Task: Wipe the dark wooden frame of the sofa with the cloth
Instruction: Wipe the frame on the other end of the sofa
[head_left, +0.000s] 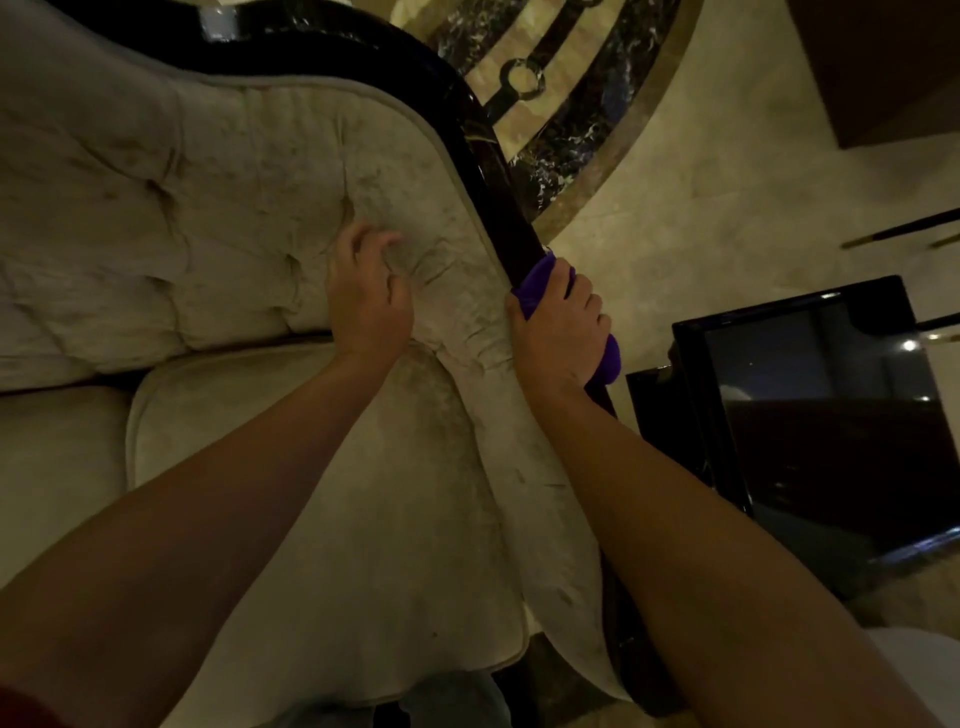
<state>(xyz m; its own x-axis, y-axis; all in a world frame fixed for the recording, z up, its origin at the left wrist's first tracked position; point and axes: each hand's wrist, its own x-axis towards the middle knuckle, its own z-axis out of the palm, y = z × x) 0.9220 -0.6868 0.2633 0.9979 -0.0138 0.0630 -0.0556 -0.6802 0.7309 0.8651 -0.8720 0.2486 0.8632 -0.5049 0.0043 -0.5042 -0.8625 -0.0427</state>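
Note:
The sofa's dark wooden frame (498, 208) curves from the top left down along the right side of the beige tufted upholstery (208, 218). My right hand (558, 332) wraps a purple cloth (540, 278) around the frame at mid-height, with cloth showing above and below the fingers. My left hand (366, 291) rests on the padded arm of the sofa with fingers loosely spread and holds nothing. Below my right forearm the frame is mostly hidden.
A glossy black side table (810, 415) stands close to the right of the frame. Beyond the sofa lies a marble floor with a dark patterned inlay (550, 104). The seat cushion (363, 519) lies under my arms.

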